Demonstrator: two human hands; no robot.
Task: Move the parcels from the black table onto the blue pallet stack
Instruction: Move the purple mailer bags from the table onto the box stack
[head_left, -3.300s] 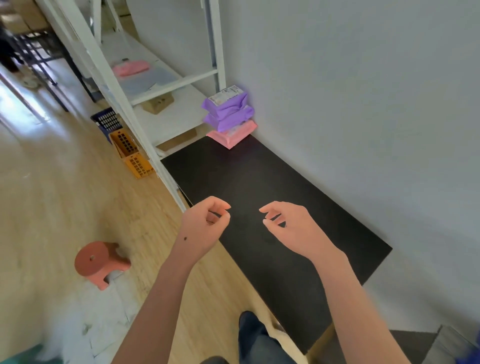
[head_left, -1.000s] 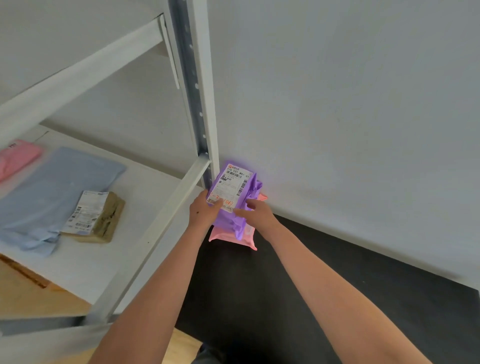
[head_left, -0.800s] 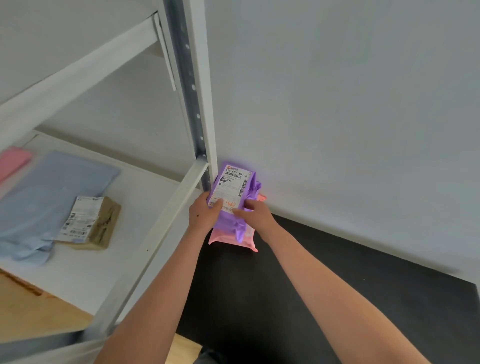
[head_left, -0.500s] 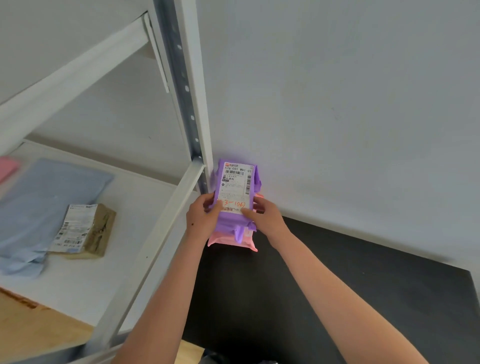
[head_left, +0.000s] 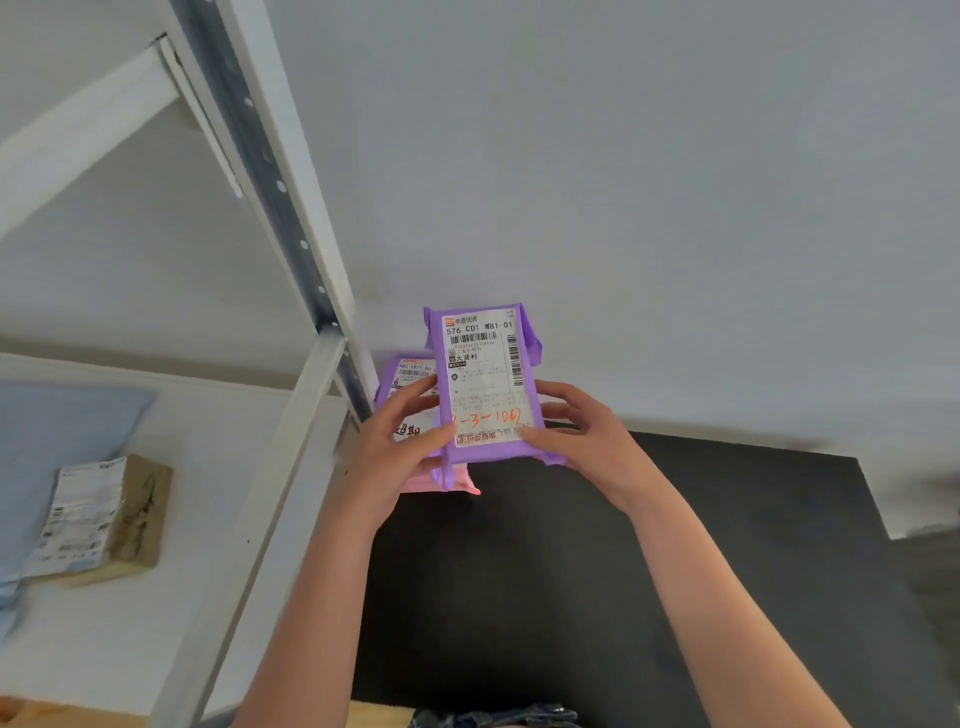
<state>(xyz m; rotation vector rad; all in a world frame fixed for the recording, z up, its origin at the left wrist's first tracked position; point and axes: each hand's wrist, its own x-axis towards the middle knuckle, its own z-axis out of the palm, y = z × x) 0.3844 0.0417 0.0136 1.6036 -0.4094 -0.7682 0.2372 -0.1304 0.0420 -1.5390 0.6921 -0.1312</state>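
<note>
Lifted since half a second ago, the top purple parcel (head_left: 485, 382) now sits clear of the stack. My left hand (head_left: 400, 447) and right hand (head_left: 576, 441) each grip a long edge, thumbs on its white label. Below my left hand, a second purple parcel (head_left: 408, 379) and a pink parcel (head_left: 447, 480), both soft plastic mailers, lie in the corner of the black table (head_left: 571, 571). A white rack post (head_left: 291, 208) stands close beyond my left fingers, and the pale wall is just past the parcel. Matte tabletop runs open beneath my right wrist.
</note>
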